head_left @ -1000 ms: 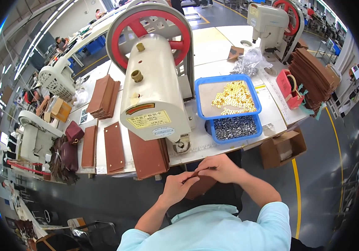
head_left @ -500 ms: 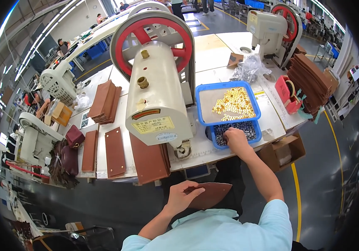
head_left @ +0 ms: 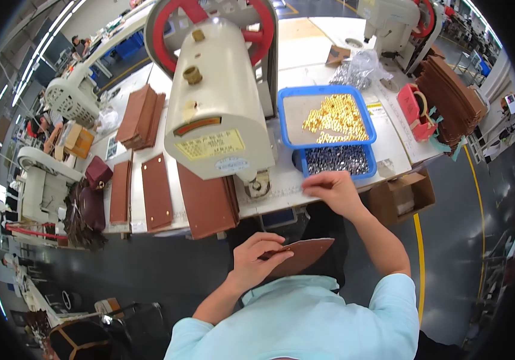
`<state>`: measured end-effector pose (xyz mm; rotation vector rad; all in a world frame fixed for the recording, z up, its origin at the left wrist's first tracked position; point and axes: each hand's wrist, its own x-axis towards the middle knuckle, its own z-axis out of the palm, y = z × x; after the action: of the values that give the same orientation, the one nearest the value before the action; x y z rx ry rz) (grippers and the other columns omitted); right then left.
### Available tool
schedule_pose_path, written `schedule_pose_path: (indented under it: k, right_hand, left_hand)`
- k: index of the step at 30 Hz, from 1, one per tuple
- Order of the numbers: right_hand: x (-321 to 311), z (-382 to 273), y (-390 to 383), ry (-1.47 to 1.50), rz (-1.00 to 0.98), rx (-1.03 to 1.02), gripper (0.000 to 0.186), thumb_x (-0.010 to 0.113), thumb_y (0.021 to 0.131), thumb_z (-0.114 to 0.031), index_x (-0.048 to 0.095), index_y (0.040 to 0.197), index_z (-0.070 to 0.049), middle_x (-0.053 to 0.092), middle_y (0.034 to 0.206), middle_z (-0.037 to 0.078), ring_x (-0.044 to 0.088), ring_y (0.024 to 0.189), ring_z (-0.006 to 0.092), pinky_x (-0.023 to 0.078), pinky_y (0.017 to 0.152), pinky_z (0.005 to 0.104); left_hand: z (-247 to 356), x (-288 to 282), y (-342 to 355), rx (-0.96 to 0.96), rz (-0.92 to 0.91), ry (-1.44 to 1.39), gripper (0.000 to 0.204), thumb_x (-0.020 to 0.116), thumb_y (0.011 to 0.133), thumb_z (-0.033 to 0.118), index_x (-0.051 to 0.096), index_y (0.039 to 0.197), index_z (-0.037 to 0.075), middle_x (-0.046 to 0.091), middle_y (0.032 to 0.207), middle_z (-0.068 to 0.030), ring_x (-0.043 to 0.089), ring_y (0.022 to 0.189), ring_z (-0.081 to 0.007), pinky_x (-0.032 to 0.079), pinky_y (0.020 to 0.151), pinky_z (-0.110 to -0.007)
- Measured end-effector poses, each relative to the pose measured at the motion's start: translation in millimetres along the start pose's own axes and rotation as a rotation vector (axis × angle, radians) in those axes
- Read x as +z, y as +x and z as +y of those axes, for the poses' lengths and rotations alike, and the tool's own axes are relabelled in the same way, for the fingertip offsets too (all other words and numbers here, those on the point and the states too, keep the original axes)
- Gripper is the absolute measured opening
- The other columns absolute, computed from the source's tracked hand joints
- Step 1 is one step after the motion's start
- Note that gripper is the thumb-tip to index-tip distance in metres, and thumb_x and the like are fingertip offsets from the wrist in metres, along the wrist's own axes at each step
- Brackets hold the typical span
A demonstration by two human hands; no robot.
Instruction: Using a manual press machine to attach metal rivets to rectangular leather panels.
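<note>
My left hand [head_left: 257, 258] grips a brown leather piece [head_left: 302, 255] with small holes, low in front of me. My right hand [head_left: 332, 192] is over the table's front edge, just below a blue tray of small silver metal pieces [head_left: 338, 159], fingertips pinched on something too small to make out. Behind that tray a second blue tray holds gold metal pieces [head_left: 332, 120]. A cream press machine [head_left: 209, 90] with a red wheel stands directly ahead. Left of it lie brown panels, one with metal studs [head_left: 155, 192], and a larger panel stack [head_left: 206, 204].
Brown panel stacks [head_left: 140, 117] [head_left: 449, 102] stand left and right on the white table [head_left: 311, 72]. A red holder [head_left: 416, 114], a second press [head_left: 389, 27] and a plastic bag [head_left: 359, 69] are at right. A cardboard box [head_left: 401, 198] sits below the table. Co-workers [head_left: 80, 48] are at far left.
My right hand left the leather piece, reached into the silver-piece tray, and has since drawn back toward me with fingers pinched. My left hand still holds the leather.
</note>
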<state>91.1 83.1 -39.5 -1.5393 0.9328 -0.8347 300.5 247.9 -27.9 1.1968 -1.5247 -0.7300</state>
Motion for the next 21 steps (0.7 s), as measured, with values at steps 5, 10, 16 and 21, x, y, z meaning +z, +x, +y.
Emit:
schedule_pose_path:
  k: [5, 10, 16, 21]
  right_hand:
    - [22, -30, -38, 0.511, -0.444, 0.354, 0.022, 0.080, 0.079, 0.007, 0.073, 0.100, 0.006, 0.076, 0.094, 0.019, 0.075, 0.092, 0.0223, 0.061, 0.083, 0.0320]
    - [29, -25, -43, 0.588, -0.494, 0.545, 0.027, 0.082, 0.074, 0.010, 0.072, 0.099, 0.006, 0.076, 0.092, 0.021, 0.076, 0.085, 0.0217, 0.061, 0.079, 0.0306]
    - [30, -21, -52, 0.680, -0.521, 0.641, 0.033, 0.086, 0.070, 0.008, 0.072, 0.099, 0.006, 0.076, 0.090, 0.021, 0.076, 0.083, 0.0217, 0.061, 0.076, 0.0303]
    - [32, -22, -49, 0.674, -0.560, 0.689, 0.033, 0.086, 0.070, 0.008, 0.071, 0.099, 0.006, 0.076, 0.090, 0.021, 0.075, 0.082, 0.0217, 0.060, 0.076, 0.0307]
  left_hand:
    - [-4, -3, 7, 0.303, 0.014, 0.125, 0.029, 0.088, 0.066, -0.003, 0.070, 0.087, 0.007, 0.072, 0.096, -0.0101, 0.070, 0.076, -0.0190, 0.060, 0.063, -0.028]
    - [-10, -9, 8, 0.502, -0.021, 0.146, 0.030, 0.086, 0.064, -0.004, 0.070, 0.087, 0.006, 0.070, 0.087, -0.0094, 0.072, 0.073, -0.0209, 0.060, 0.060, -0.029]
    - [-8, -9, 8, 0.622, -0.068, 0.182, 0.029, 0.085, 0.062, -0.001, 0.068, 0.085, 0.004, 0.069, 0.079, -0.0080, 0.072, 0.071, -0.0221, 0.060, 0.058, -0.029]
    - [-9, -8, 4, 0.609, -0.087, 0.190, 0.028, 0.084, 0.064, 0.001, 0.066, 0.085, 0.004, 0.070, 0.080, -0.0091, 0.071, 0.070, -0.0222, 0.058, 0.057, -0.029]
